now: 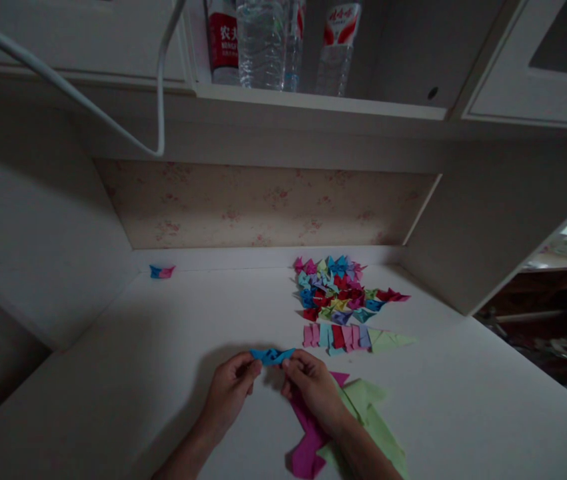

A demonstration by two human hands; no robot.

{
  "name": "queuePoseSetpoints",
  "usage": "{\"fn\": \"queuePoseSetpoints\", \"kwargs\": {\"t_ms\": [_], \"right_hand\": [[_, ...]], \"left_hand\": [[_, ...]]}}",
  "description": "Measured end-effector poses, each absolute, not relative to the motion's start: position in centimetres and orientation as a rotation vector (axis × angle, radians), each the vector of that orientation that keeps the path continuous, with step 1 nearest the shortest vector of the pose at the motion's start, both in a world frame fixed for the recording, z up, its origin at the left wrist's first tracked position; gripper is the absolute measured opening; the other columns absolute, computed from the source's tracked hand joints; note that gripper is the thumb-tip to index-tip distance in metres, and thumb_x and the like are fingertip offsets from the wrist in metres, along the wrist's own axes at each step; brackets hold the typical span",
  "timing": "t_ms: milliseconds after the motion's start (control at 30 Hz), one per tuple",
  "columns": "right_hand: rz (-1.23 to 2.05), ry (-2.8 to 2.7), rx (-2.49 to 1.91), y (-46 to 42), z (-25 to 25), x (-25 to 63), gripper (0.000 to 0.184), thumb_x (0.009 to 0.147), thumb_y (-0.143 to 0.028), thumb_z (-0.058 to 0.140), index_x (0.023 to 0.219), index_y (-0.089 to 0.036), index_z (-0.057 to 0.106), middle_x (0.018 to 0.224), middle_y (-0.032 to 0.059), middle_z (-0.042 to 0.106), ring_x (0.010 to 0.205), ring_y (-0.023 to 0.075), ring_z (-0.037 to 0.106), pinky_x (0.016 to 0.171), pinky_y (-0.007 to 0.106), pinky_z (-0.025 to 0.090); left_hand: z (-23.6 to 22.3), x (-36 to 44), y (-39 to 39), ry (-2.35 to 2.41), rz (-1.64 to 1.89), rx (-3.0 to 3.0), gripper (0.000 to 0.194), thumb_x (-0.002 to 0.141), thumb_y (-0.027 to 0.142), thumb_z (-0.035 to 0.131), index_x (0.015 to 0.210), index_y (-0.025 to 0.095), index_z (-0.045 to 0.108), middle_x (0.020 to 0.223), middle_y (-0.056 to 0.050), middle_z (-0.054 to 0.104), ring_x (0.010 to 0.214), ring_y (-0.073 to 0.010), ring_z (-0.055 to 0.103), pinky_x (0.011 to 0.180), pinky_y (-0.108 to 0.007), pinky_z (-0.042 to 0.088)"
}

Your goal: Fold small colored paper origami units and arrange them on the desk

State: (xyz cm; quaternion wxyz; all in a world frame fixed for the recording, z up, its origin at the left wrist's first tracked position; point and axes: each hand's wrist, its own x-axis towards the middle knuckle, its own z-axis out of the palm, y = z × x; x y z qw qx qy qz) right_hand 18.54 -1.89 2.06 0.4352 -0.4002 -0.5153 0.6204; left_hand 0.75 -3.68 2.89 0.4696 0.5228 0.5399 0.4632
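Note:
A small blue folded paper piece (272,357) is held up between my two hands, just above the white desk (188,333). My left hand (231,387) pinches its left end between thumb and fingers. The right end is gripped the same way by my right hand (313,387). Under my right hand and forearm lie magenta folded paper (308,453) and larger light green folded paper (378,427), both partly covered. Beyond my right hand runs a row of flat folded strips (337,337) in pink, blue, red and green.
Many-coloured folded paper pieces (338,287) are heaped at the back right. One blue and pink folded piece (162,272) lies at the back left. Overhead, a shelf (313,100) holds plastic bottles (262,47). A white bent tube (161,100) hangs at upper left.

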Motion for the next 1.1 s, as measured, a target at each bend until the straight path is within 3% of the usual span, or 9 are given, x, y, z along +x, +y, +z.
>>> {"fn": "queuePoseSetpoints", "kwargs": {"t_ms": [233,1000,1100], "right_hand": [[1.489,-1.325,-1.027,-1.8,1.92,18.6,0.033,0.084,-0.048,0.059,0.078,-0.016,0.059,0.051,-0.0039,0.054,0.04,0.0069,0.039,0.041,0.02,0.024],[1.396,-1.374,-1.103,-1.96,2.22,19.06,0.032,0.085,-0.047,0.057,0.081,-0.016,0.064,0.05,-0.0044,0.05,0.042,0.008,0.037,0.041,0.02,0.025],[1.366,-1.36,-1.099,-2.0,2.15,18.91,0.031,0.083,-0.048,0.059,0.08,-0.017,0.064,0.053,-0.0041,0.049,0.044,0.0089,0.038,0.043,0.02,0.027]], "left_hand": [[2.87,0.71,-3.68,1.321,1.132,1.299,0.034,0.081,0.047,0.057,0.068,0.015,0.056,0.05,0.007,0.039,0.047,-0.008,0.035,0.045,-0.019,0.026],[2.96,0.77,-3.52,1.412,1.05,1.347,0.041,0.078,0.056,0.056,0.069,0.016,0.059,0.05,0.007,0.037,0.047,-0.01,0.036,0.044,-0.02,0.027],[3.18,0.55,-3.46,1.425,1.094,1.443,0.036,0.079,0.052,0.057,0.071,0.017,0.061,0.056,0.004,0.045,0.051,-0.0114,0.042,0.047,-0.021,0.033]]}}
